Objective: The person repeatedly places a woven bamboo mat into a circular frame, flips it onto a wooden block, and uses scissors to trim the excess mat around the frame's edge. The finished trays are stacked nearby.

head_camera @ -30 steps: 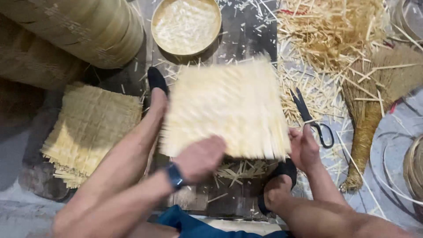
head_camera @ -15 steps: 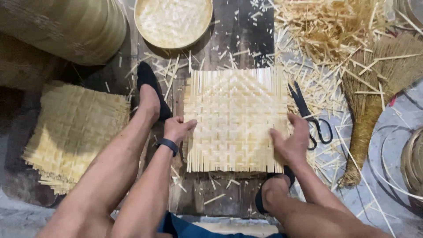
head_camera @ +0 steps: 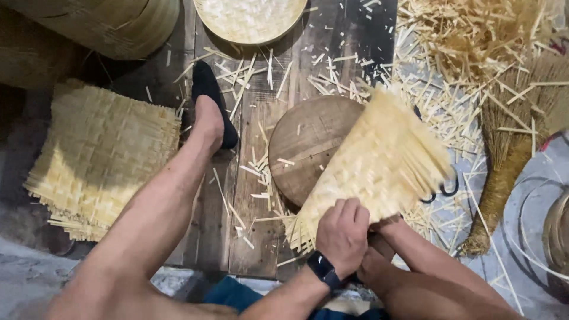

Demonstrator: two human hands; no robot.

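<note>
A pale woven bamboo mat (head_camera: 374,169) with loose strip ends is lifted and tilted up to the right above a round wooden block (head_camera: 308,139). My left hand (head_camera: 342,236), with a dark watch on the wrist, grips the mat's near edge. My right hand (head_camera: 379,246) sits mostly hidden behind the left hand and under the mat, apparently holding the same edge. My left leg runs forward to a foot in a black shoe (head_camera: 208,98) on the planks.
A stack of woven mats (head_camera: 101,154) lies at the left. A round woven tray (head_camera: 249,18) and large bamboo cylinders (head_camera: 112,24) stand at the top. Black scissors (head_camera: 441,189) peek out under the mat. Bamboo strips (head_camera: 474,41) and a broom (head_camera: 512,148) lie right.
The mat lay flat on the block half a second ago with a hand at each side. Now both hands hold its near edge and it is lifted, tilted right, baring the block.
</note>
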